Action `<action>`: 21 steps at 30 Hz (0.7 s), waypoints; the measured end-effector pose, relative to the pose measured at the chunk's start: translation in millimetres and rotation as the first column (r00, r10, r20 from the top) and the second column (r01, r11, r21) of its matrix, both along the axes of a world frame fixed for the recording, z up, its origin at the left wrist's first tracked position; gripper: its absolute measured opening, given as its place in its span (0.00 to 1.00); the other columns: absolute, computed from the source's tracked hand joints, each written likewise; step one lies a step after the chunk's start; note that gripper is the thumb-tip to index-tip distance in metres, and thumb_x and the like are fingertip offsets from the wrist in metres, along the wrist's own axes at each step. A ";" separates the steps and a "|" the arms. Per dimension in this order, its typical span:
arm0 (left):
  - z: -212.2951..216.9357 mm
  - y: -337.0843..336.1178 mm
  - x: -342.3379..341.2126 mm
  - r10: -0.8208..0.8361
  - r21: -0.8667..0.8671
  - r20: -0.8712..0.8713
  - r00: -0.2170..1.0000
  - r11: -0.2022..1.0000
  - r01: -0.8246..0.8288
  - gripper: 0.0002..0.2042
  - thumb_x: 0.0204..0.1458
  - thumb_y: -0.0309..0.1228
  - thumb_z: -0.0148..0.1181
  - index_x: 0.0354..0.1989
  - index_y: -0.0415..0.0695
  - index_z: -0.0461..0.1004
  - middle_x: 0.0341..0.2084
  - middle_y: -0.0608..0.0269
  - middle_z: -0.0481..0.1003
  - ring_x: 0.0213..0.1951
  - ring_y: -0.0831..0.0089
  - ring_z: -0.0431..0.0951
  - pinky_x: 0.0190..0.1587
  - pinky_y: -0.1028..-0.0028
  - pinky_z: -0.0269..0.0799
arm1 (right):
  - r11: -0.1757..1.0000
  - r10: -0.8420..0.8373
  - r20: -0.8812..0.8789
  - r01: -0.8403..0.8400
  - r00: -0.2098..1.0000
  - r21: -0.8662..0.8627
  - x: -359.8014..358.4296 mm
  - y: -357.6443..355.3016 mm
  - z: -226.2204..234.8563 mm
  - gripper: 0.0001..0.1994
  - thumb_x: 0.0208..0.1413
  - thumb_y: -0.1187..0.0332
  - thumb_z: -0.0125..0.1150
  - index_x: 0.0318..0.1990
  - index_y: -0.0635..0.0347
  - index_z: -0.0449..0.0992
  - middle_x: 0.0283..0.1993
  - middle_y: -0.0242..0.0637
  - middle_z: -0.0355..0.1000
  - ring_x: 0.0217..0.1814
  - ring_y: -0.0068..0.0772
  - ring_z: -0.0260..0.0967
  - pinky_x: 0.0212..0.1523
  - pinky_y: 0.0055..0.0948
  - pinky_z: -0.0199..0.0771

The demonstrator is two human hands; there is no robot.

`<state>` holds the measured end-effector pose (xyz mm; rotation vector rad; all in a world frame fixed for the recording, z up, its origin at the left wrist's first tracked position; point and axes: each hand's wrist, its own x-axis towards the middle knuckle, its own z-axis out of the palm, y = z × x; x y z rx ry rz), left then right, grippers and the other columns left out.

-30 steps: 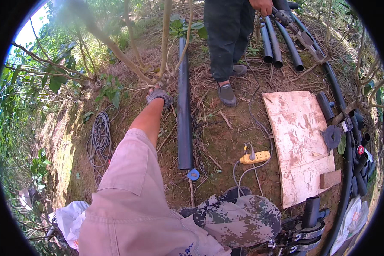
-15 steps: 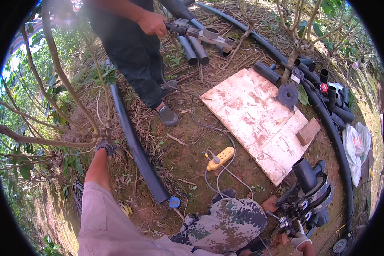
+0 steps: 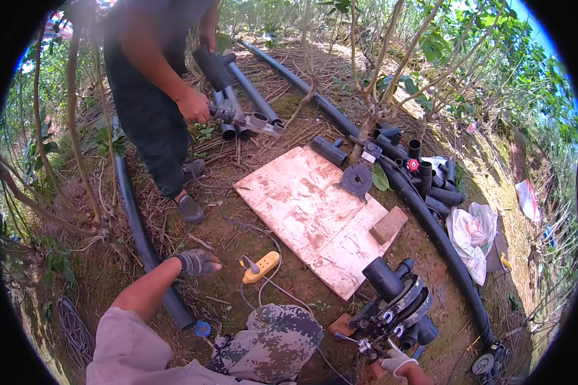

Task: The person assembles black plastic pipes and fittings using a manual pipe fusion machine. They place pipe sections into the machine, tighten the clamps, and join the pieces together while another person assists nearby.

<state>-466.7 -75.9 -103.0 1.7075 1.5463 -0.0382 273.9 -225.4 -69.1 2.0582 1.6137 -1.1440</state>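
My left hand (image 3: pixel 198 262), in a grey glove with bare fingertips, hangs over the ground between a long black pipe (image 3: pixel 149 240) and a yellow power strip (image 3: pixel 261 267). Its fingers look loosely extended, with nothing visible in them. At the lower right, my right hand (image 3: pixel 398 364), in a white glove, closes round a metal handle (image 3: pixel 393 346) of a pipe clamping machine (image 3: pixel 392 308). Black pipe fittings (image 3: pixel 383 280) sit in the machine's round clamps. The palm of my right hand is partly hidden.
A co-worker (image 3: pixel 154 83) at the far left holds a heating tool (image 3: pixel 243 119) and a black fitting (image 3: pixel 212 67). A muddy board (image 3: pixel 302 215) carries a brick (image 3: pixel 388 225). Black fittings (image 3: pixel 444 192), white bags (image 3: pixel 472 240), shrub branches (image 3: pixel 77 128) and cables (image 3: pixel 282 282) surround us.
My left hand has let go of the shrub's base and moved right. My view has swung right. The co-worker's heating tool is lower, and a black fitting shows in the other hand.
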 end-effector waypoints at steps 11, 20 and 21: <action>203.9 -3.8 307.0 -0.657 0.383 0.449 0.605 0.754 0.534 0.32 0.63 0.51 0.58 0.70 0.46 0.64 0.56 0.55 0.77 0.56 0.65 0.78 0.61 0.66 0.72 | 0.964 0.246 0.063 -0.251 0.967 0.085 -17.0 -3.7 -0.4 0.27 0.60 0.46 0.58 0.50 0.64 0.78 0.51 0.57 0.77 0.57 0.58 0.74 0.57 0.43 0.71; 149.7 26.6 408.8 -0.708 0.117 0.239 0.664 0.700 0.704 0.32 0.62 0.52 0.57 0.64 0.37 0.69 0.56 0.44 0.77 0.61 0.55 0.75 0.63 0.64 0.69 | 0.996 0.064 -0.102 -0.057 0.993 0.072 -20.1 -7.2 37.9 0.28 0.61 0.51 0.60 0.61 0.62 0.73 0.51 0.50 0.78 0.55 0.48 0.75 0.55 0.38 0.72; 116.3 41.4 397.0 -0.713 0.076 0.146 0.686 0.700 0.710 0.32 0.62 0.52 0.57 0.65 0.38 0.69 0.58 0.44 0.75 0.61 0.55 0.75 0.64 0.64 0.68 | 0.999 0.019 -0.160 -0.011 0.987 0.051 -23.0 -4.4 33.5 0.26 0.61 0.51 0.60 0.58 0.63 0.75 0.56 0.53 0.76 0.59 0.51 0.73 0.59 0.40 0.71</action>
